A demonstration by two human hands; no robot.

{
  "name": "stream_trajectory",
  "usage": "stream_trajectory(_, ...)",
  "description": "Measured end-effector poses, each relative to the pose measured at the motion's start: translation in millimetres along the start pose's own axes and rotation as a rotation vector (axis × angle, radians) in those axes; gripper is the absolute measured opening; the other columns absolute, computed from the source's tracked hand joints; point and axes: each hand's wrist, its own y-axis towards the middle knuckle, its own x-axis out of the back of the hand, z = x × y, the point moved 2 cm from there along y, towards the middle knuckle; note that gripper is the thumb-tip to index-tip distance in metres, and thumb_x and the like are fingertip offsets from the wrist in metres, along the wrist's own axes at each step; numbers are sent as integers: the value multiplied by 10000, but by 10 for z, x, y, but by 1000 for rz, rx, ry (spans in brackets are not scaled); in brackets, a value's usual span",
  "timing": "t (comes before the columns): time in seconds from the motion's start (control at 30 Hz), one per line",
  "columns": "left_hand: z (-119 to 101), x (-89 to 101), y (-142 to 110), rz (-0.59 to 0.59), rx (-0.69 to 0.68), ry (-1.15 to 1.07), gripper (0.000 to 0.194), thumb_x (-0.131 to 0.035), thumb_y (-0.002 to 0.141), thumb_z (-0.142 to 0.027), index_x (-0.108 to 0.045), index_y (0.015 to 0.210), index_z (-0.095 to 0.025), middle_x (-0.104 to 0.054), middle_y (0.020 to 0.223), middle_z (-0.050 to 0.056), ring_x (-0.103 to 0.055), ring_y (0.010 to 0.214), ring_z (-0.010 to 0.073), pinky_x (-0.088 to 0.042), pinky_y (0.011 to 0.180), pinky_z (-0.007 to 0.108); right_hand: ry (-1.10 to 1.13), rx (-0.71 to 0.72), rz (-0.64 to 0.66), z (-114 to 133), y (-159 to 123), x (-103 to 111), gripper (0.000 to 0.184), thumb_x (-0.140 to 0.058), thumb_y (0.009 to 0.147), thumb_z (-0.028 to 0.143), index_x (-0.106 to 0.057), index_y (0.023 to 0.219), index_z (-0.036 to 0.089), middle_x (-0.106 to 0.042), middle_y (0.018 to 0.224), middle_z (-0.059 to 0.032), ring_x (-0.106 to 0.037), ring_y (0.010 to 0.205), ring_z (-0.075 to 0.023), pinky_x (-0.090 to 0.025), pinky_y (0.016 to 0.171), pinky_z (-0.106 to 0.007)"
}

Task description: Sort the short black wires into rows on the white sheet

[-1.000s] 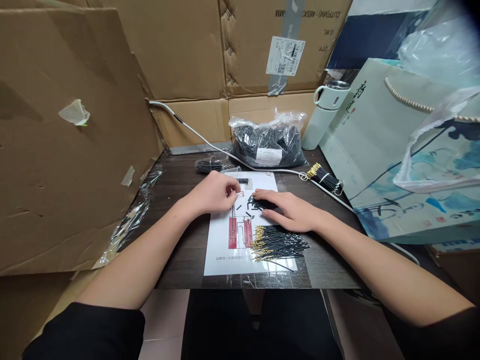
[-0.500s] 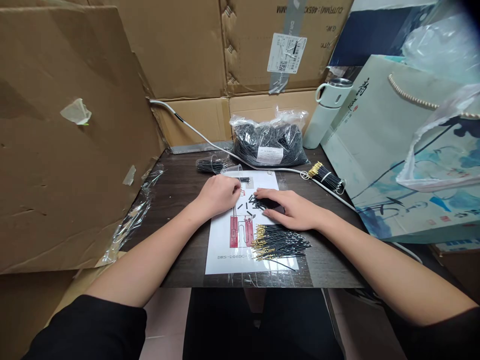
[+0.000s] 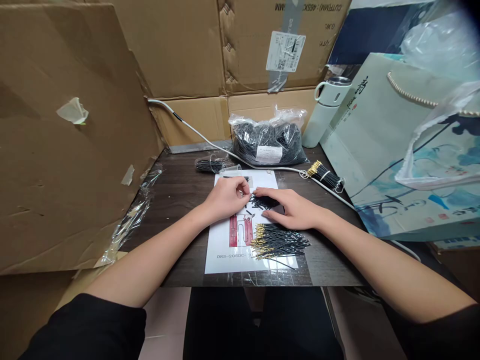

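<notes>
My left hand [image 3: 229,197] is over the printed sheet [image 3: 221,245], its thumb and forefinger pressed together beside a pile of short black tube pieces [image 3: 262,202]. What sits in that pinch is too small to make out. Around the pile's right side curves my right hand [image 3: 294,207], thumb and fingers apart, the fingertips touching its edge. A few loose pieces lie toward the left hand. Nearer the table's front, black wires with gold-coloured ends [image 3: 279,242] are heaped partly on the sheet, below the right hand.
Behind the hands lie a clear bag of black pieces [image 3: 268,142], a small bundle in clear plastic [image 3: 212,165] and a white cable [image 3: 202,135]. At right are a tied wire bundle [image 3: 325,175], a pale flask [image 3: 326,112] and a paper bag [image 3: 375,130]. Cardboard [image 3: 75,165] walls the left.
My left hand has shifted right to the edge of the tube pile, and its thumb and forefinger now show pinched. My right hand has stayed almost still.
</notes>
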Motion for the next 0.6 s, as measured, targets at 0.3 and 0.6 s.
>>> stream_trajectory(0.3, -34, 260, 53, 169, 25, -86, 134, -705, 705, -113, -746, 823, -163, -745, 764, 24, -638, 670, 120, -507, 650, 237, -14, -21, 6, -22, -30, -19, 583, -670, 1067, 363, -557, 1626, 246, -673, 1595, -125, -688, 1435, -354, -551, 1228, -606)
stream_trajectory(0.6, 64, 594, 61, 604, 168, 156, 88, -782, 704, -251, -724, 667, -195, -720, 641, 4, -611, 567, 131, -407, 534, 223, -17, -40, 9, -29, -42, -32, 611, -679, 1065, 389, -553, 1650, 263, -649, 1625, -123, -667, 1462, -369, -554, 1230, -621)
